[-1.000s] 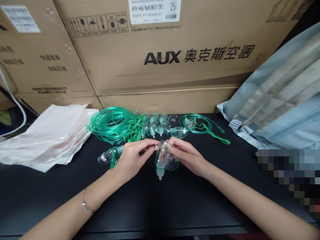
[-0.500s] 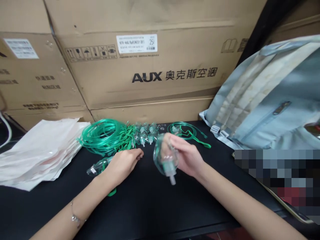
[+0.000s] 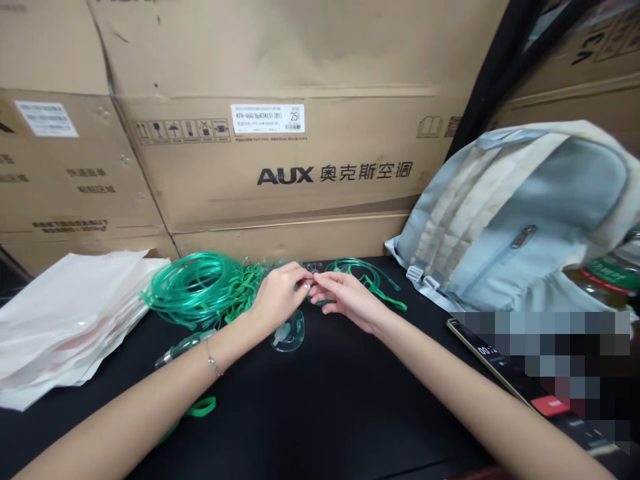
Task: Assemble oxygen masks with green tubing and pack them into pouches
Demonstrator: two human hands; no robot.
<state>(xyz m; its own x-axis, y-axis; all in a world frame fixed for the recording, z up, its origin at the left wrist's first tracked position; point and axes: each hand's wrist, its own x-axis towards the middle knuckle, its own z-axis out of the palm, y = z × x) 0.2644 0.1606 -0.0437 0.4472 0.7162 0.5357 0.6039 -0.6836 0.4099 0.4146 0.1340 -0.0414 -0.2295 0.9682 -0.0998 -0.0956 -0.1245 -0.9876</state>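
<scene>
From where I stand, the two hands come together over the black worktop (image 3: 350, 407), the left hand (image 3: 283, 293) and the right hand (image 3: 347, 299) meeting at the fingertips, thumbs and forefingers drawn in close. I can't tell whether anything is pinched there; if so, it is too small to make out. A clear mask (image 3: 289, 335) lies on the worktop just on the near side of the left hand, apparently out of its grasp. Right behind the fingertips sit some thin little pieces (image 3: 314, 267), so I'd judge the step in hand to be fine fingerwork: picking up or sorting out one small piece. The next move, to my eye, calls for a light pinch and one piece kept apart from the others, with the mask near enough for either hand to reach. The fingers would need to stay clear of the green straps (image 3: 245, 293) beside the big tubing coil (image 3: 193, 290) on the left, and of the smaller green loop (image 3: 357, 265) behind the right hand.
</scene>
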